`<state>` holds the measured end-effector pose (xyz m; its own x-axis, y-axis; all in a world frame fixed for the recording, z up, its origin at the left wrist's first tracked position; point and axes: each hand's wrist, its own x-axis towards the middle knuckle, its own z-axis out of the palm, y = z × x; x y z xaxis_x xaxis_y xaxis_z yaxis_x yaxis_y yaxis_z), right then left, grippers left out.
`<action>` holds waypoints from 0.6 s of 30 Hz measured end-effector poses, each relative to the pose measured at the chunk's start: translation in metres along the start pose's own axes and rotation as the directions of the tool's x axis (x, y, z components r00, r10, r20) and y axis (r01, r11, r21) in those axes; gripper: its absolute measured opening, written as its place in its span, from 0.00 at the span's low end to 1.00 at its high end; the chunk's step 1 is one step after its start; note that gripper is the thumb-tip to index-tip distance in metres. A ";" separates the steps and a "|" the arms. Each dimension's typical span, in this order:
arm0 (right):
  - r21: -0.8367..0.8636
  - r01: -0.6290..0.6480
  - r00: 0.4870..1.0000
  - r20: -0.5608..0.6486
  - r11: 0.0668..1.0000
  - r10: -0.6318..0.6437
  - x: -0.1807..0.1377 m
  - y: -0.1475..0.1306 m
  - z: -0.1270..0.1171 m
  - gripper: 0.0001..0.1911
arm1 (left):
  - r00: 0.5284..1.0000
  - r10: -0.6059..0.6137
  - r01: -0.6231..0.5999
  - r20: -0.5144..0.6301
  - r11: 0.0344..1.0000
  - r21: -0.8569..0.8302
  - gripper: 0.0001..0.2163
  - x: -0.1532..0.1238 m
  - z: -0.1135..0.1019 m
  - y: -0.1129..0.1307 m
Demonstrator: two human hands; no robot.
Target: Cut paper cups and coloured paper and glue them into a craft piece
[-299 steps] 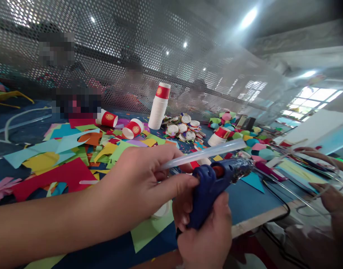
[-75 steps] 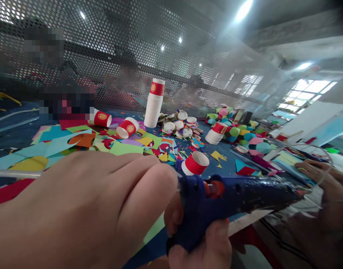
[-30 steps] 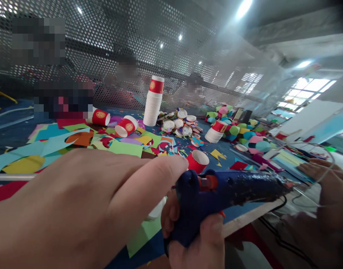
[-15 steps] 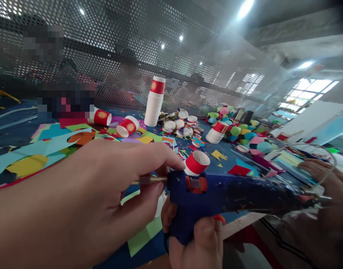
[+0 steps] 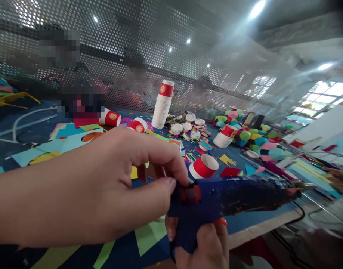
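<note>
A dark blue hot glue gun (image 5: 238, 192) lies across the lower middle, its nozzle to the right. My right hand (image 5: 203, 243) is wrapped around its handle, below the orange trigger. At the rear end of the gun, my left hand (image 5: 149, 168) has thumb and index finger closed together, touching the body near the red switch. What the left fingertips pinch is hidden. Just behind the gun stands a red-and-white paper cup (image 5: 203, 167), its mouth tilted up.
Coloured paper sheets (image 5: 65, 138) and scraps cover the blue table. A tall cup stack (image 5: 162, 106), a pile of small round pieces (image 5: 189, 126) and colourful paper balls (image 5: 272, 147) stand farther back. Another person's hand (image 5: 341, 179) is at the right edge. A perforated screen (image 5: 118, 41) rises behind.
My left fingers have moved forward against the gun's rear, and the thin stick seen between them there is now out of sight. The view has shifted slightly; the other person's hand has moved away right.
</note>
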<state>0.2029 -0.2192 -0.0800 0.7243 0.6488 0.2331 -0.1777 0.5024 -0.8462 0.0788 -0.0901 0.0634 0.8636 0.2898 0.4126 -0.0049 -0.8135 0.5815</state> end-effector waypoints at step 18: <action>0.040 -0.228 0.958 0.186 0.973 0.217 0.006 -0.007 -0.001 0.19 | 0.965 0.102 -0.036 0.241 0.964 -0.264 0.07 0.012 -0.013 -0.026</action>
<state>0.2095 -0.2193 -0.0732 0.5316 0.8372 0.1286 -0.3652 0.3635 -0.8570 0.0829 -0.0587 0.0622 0.9545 0.0754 0.2887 -0.1688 -0.6615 0.7307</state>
